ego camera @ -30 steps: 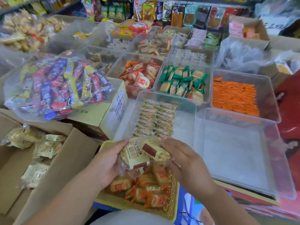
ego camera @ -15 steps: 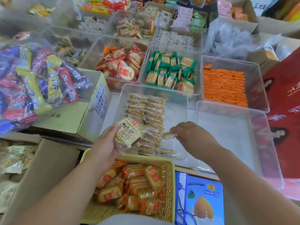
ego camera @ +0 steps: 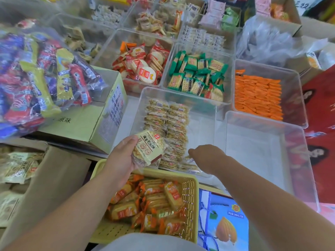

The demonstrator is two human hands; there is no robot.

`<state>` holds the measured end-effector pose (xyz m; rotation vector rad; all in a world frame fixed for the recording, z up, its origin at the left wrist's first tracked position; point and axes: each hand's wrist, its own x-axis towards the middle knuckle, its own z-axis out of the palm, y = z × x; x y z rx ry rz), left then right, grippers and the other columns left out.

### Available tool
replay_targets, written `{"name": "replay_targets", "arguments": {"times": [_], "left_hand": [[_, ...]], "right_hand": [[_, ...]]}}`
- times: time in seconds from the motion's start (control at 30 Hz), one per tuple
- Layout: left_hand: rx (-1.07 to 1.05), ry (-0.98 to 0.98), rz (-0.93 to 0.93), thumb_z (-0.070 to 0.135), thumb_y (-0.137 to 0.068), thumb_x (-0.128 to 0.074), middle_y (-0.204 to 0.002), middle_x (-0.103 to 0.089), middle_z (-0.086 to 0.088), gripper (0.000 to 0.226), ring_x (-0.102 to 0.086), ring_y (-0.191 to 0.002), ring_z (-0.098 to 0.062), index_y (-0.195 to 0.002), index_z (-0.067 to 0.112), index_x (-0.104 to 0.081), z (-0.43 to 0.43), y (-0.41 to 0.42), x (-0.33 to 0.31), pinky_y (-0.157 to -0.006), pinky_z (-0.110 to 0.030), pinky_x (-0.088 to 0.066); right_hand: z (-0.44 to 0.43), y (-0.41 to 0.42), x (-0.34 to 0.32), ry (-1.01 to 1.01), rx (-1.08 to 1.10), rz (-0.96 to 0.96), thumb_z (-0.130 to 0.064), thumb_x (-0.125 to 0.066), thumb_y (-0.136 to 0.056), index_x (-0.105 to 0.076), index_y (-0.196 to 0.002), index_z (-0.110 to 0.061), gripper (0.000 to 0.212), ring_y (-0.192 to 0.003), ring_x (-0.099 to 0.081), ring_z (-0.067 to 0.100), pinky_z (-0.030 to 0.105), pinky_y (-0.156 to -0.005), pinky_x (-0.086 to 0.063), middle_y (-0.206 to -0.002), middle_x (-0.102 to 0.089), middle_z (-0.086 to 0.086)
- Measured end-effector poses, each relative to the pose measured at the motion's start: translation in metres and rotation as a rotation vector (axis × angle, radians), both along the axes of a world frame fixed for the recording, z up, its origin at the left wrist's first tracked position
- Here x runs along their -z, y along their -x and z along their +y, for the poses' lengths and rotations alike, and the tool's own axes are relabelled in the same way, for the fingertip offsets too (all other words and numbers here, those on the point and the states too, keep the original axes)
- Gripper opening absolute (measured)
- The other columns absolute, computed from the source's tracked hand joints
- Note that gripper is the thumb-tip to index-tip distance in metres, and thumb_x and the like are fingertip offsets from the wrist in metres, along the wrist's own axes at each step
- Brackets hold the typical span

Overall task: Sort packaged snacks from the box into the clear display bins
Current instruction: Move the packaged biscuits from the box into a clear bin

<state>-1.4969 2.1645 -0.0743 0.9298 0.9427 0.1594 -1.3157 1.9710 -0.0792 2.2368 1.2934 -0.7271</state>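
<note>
My left hand point(ego camera: 121, 159) grips a small stack of cream cracker packets point(ego camera: 147, 148) at the near left corner of a clear bin point(ego camera: 203, 124). That bin holds two neat rows of the same packets point(ego camera: 167, 127) along its left side. My right hand point(ego camera: 206, 157) reaches down into the bin's near edge, fingers curled on a single packet point(ego camera: 188, 158) lying at the end of the right row. An open cardboard box point(ego camera: 54, 178) with more cream packets point(ego camera: 18, 167) sits at lower left.
A yellow basket point(ego camera: 190, 189) of orange-wrapped snacks lies just below my hands. A clear bin point(ego camera: 262, 156) with nothing in it stands to the right. Bins of red, green and orange packets sit behind. A carton point(ego camera: 101, 120) bearing a bag of candy bars is at left.
Both hands moved from above the basket forward to the bin. My right hand took one packet from the stack and brought it down onto the right row; the left keeps the rest.
</note>
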Motion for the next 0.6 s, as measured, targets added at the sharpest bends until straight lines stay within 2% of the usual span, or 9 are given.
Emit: {"name": "replay_targets", "arguments": {"times": [0.1, 0.17, 0.23, 0.33, 0.4, 0.47, 0.53, 0.6], "left_hand": [[0.020, -0.020, 0.000, 0.028, -0.108, -0.050, -0.109, -0.079, -0.010, 0.022, -0.077, -0.100, -0.025, -0.121, 0.016, -0.064, 0.001, -0.001, 0.003, -0.076, -0.040, -0.063], [0.025, -0.032, 0.000, 0.029, -0.108, -0.050, -0.109, -0.079, -0.011, 0.022, -0.077, -0.100, -0.025, -0.121, 0.016, -0.064, 0.001, -0.001, 0.003, -0.076, -0.040, -0.063], [0.027, -0.041, 0.004, 0.029, -0.108, -0.051, -0.110, -0.078, -0.011, 0.024, -0.076, -0.101, -0.026, -0.122, 0.016, -0.064, 0.001, -0.001, 0.004, -0.077, -0.041, -0.062], [0.016, -0.048, 0.015, 0.030, -0.107, -0.053, -0.111, -0.078, -0.010, 0.023, -0.076, -0.103, -0.026, -0.122, 0.018, -0.065, -0.001, 0.000, 0.004, -0.086, -0.044, -0.059], [0.014, -0.053, 0.023, 0.031, -0.106, -0.054, -0.111, -0.078, -0.009, 0.022, -0.076, -0.104, -0.026, -0.122, 0.020, -0.065, -0.001, 0.001, 0.004, -0.091, -0.046, -0.058], [0.020, -0.058, 0.028, 0.032, -0.106, -0.054, -0.112, -0.078, -0.009, 0.023, -0.075, -0.105, -0.027, -0.123, 0.021, -0.065, -0.002, 0.001, 0.003, -0.090, -0.046, -0.058], [0.029, -0.065, 0.021, 0.033, -0.106, -0.054, -0.112, -0.078, -0.010, 0.023, -0.075, -0.104, -0.028, -0.122, 0.021, -0.065, -0.003, 0.001, 0.002, -0.081, -0.043, -0.058], [0.033, -0.071, 0.020, 0.034, -0.105, -0.054, -0.110, -0.079, -0.009, 0.022, -0.076, -0.101, -0.027, -0.120, 0.022, -0.066, -0.004, 0.001, 0.001, -0.074, -0.039, -0.057]], "right_hand": [[0.000, 0.000, 0.007, 0.005, 0.059, 0.060, -0.003, -0.045, -0.098, -0.052, -0.131, -0.012, 0.035, -0.091, -0.059, 0.026, 0.033, -0.069, -0.044, -0.104, -0.061, 0.007], [0.001, -0.001, 0.011, 0.019, 0.085, 0.100, -0.002, -0.045, -0.098, -0.056, -0.122, -0.011, 0.028, -0.086, -0.059, 0.024, 0.031, -0.070, -0.046, -0.094, -0.057, 0.005], [0.004, -0.001, 0.014, 0.037, 0.128, 0.114, 0.001, -0.047, -0.096, -0.057, -0.101, -0.010, 0.016, -0.071, -0.050, 0.018, 0.028, -0.062, -0.042, -0.081, -0.049, 0.002], [0.012, 0.003, 0.018, 0.066, 0.190, 0.129, 0.005, -0.049, -0.092, -0.045, -0.074, -0.012, 0.026, -0.061, -0.042, 0.014, 0.026, -0.056, -0.037, -0.072, -0.046, 0.002], [0.019, 0.008, 0.024, 0.084, 0.221, 0.127, 0.006, -0.052, -0.091, -0.044, -0.069, -0.012, 0.029, -0.058, -0.042, 0.013, 0.025, -0.055, -0.037, -0.069, -0.046, 0.001], [0.023, 0.015, 0.032, 0.094, 0.252, 0.124, 0.006, -0.054, -0.090, -0.043, -0.067, -0.012, 0.031, -0.057, -0.040, 0.013, 0.027, -0.059, -0.041, -0.068, -0.045, 0.001], [0.024, 0.020, 0.037, 0.108, 0.288, 0.131, 0.005, -0.053, -0.090, -0.043, -0.065, -0.012, 0.031, -0.057, -0.039, 0.013, 0.028, -0.063, -0.043, -0.068, -0.044, 0.001], [0.023, 0.020, 0.038, 0.104, 0.321, 0.151, 0.003, -0.052, -0.091, -0.042, -0.065, -0.012, 0.032, -0.057, -0.039, 0.012, 0.025, -0.056, -0.038, -0.069, -0.043, 0.001]]}}
